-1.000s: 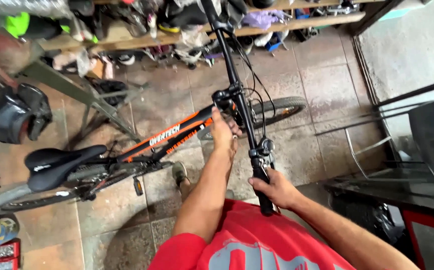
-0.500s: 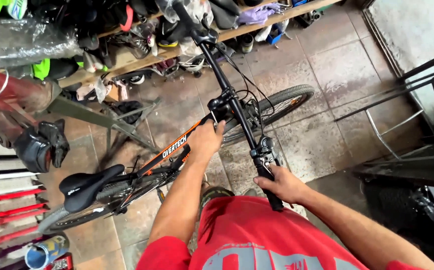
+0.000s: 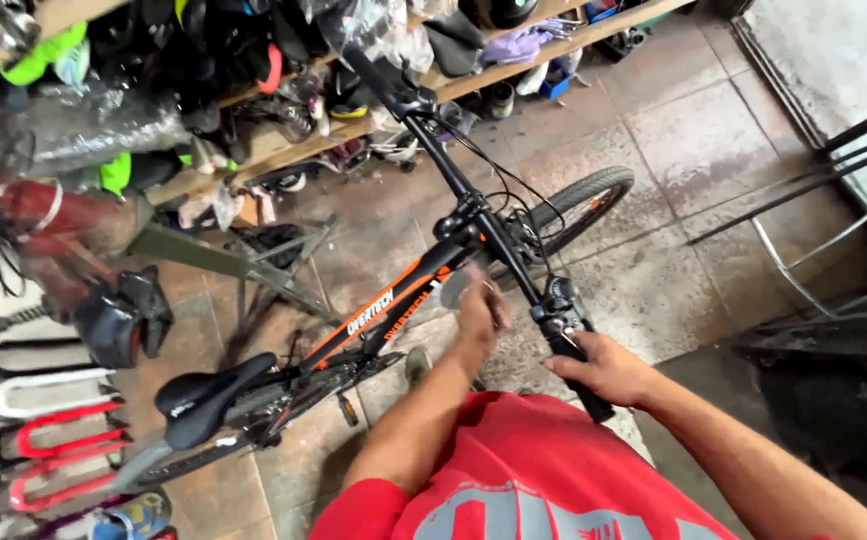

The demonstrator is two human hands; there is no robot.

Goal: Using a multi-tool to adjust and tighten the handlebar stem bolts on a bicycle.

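Bicycle: black and orange mountain bike (image 3: 383, 315), upright on the tiled floor (image 3: 693, 130) just ahead of the person and held by its near bar end.
Right hand: right hand (image 3: 603, 368) wrapped fully round the near handlebar grip, fingers closed tight on it.
Beyond that grip: brake lever and shifter cluster (image 3: 558, 300) just past the knuckles. From there the handlebar (image 3: 493, 235) runs up and away to its far end near the shelf.
Left hand: left hand (image 3: 478, 315) inboard of the held grip, by the stem where the top tube begins. It is blurred, so I cannot tell whether it is closed on anything or only touching.
Step in hand: as I judge it, the bike is being steadied by the bar while the left hand works at the stem area.
Next move calls for: a firm right grip, since that hand alone clearly holds the bike up.
Front wheel: front wheel (image 3: 578, 205) beyond the bar, turned to the right.
Saddle: black saddle (image 3: 208, 400) well to the left of the grip, at the rear.
Surroundings: wooden shelf (image 3: 283, 140) crowded with gear behind the bike, red and white forks (image 3: 43, 440) far left, metal frame (image 3: 803, 270) to the right.
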